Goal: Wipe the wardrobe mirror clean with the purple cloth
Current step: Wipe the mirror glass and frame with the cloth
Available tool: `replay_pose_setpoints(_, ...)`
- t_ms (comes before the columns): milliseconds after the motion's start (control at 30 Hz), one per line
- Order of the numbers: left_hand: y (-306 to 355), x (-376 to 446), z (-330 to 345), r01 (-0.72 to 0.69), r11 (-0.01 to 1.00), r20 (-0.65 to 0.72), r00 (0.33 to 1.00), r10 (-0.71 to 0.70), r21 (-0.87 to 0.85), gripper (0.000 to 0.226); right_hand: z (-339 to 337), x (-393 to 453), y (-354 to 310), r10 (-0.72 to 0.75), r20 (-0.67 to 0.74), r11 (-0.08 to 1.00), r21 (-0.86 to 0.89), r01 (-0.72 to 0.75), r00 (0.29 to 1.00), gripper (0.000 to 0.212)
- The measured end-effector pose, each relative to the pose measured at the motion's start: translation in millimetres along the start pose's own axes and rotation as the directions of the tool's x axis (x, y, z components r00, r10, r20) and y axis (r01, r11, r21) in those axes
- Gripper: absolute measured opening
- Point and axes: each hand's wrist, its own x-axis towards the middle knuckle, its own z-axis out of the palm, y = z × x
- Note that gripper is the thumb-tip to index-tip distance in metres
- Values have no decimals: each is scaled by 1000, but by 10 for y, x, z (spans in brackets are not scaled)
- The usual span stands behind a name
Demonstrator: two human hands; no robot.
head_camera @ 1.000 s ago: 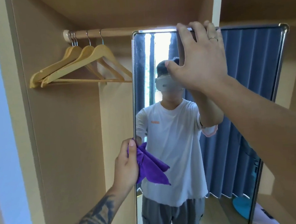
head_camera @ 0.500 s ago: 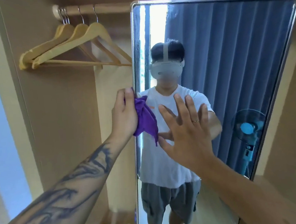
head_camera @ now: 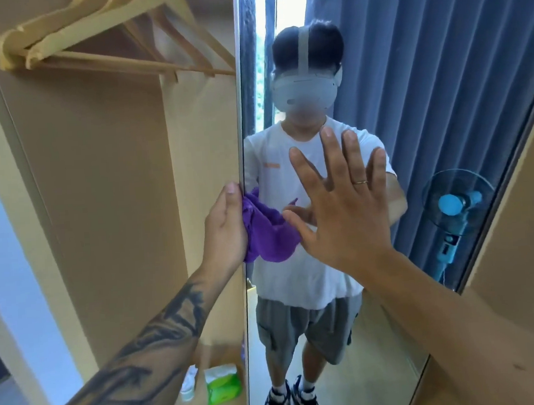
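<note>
Left hand grips the purple cloth at frame centre-left, bunched against the mirror right at its left edge; part of the cloth wraps round that edge, so how much touches glass is hard to judge. Right hand is spread flat, fingers apart and straight, palm toward the glass at frame centre; probably touching it, though contact isn't clear from this angle. Cloth's right end sits just behind the right thumb.

Versus half a second ago: the view has tipped down. Hangers now sit cut off at the upper left, the rail is out of frame, and the mirror's top edge is gone. Both hands read lower against the reflection, cloth at waist-to-chest level rather than shoulder. Right hand is closer to the cloth than before. A green packet and a small white bottle on the wardrobe floor, lower centre-left, show more fully. Reflected blue fan at the right edge.
</note>
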Motion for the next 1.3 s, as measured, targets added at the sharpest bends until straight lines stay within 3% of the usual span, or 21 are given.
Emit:
replay_pose_setpoints(267,-340,-459,-55,146,987,-5,989,-146,62,58,15,-3,8,2,5,1000,-6,-2,1000,83)
replay_pose_setpoints(633,415,406,-8,-143,983,-23,989,146,117,53,24,-4,21,-2,-2,999,34,2,1000,87)
replay_pose_setpoints(800,778,683,39,-145,988,35,989,143,61,48,37,-8,19,3,-23,999,53,-2,1000,85)
replay_pose_setpoints(933,501,428,22,-112,993,72,991,109,44,54,31,-12,32,-16,8,999,51,15,1000,92)
replay_pose_setpoints(1033,156,203,-39,-74,996,126,990,67,56,43,18,-21,67,-42,26,998,40,41,999,99)
replay_pose_setpoints(1300,-315,-306,-92,24,982,108,993,-45,186,48,127,-216,134,-77,-4,997,7,77,997,89)
